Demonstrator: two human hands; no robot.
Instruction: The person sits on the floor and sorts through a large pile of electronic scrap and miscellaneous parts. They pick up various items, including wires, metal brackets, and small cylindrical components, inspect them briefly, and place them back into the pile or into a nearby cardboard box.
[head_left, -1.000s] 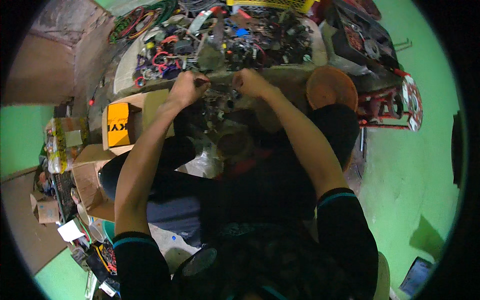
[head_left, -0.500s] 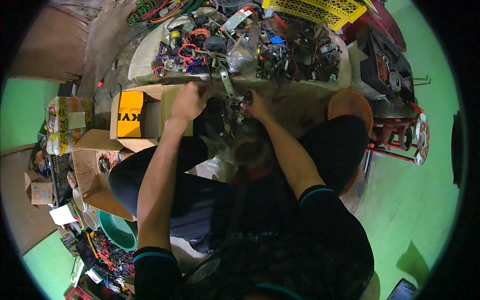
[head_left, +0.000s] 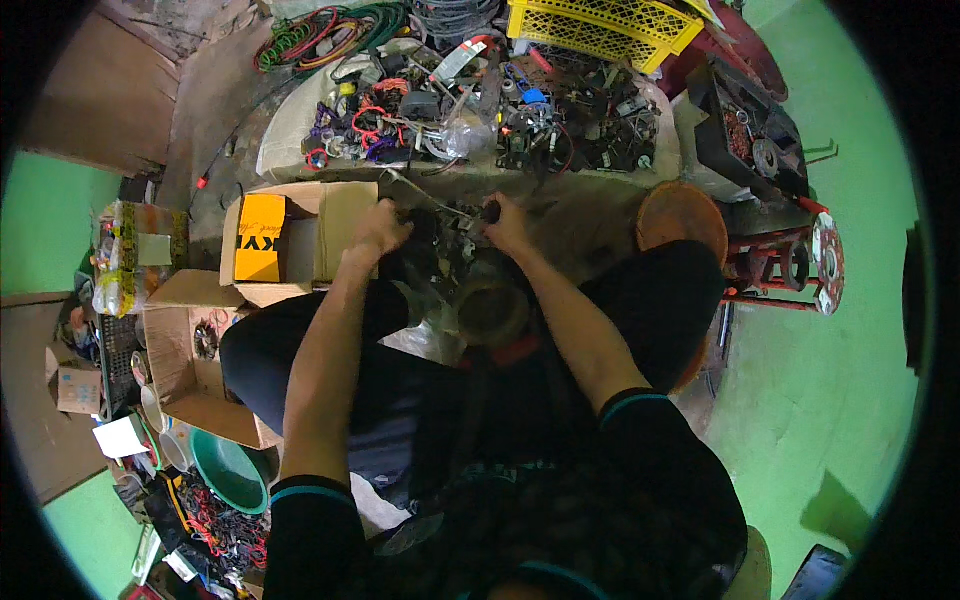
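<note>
My left hand is closed beside the cardboard box's right flap, around something dark and too small to name. Slightly farther right, my right hand grips a small dark part. A thin, slanted metal piece lies between and above my hands, over a jumble of small dark metal parts; whether either hand touches it I cannot tell. Below these, between my bent legs, sit a round dark container and crumpled clear plastic.
Ahead, a pale pad bears heaped parts and cords below a yellow crate. Left are open cartons, a teal basin and clutter. Right stand an orange basin, black bin and red metal frame.
The view has shifted. Both hands have drawn a little toward me since half a second ago, and the metal piece between them, more upright then, now slants toward the upper left.
</note>
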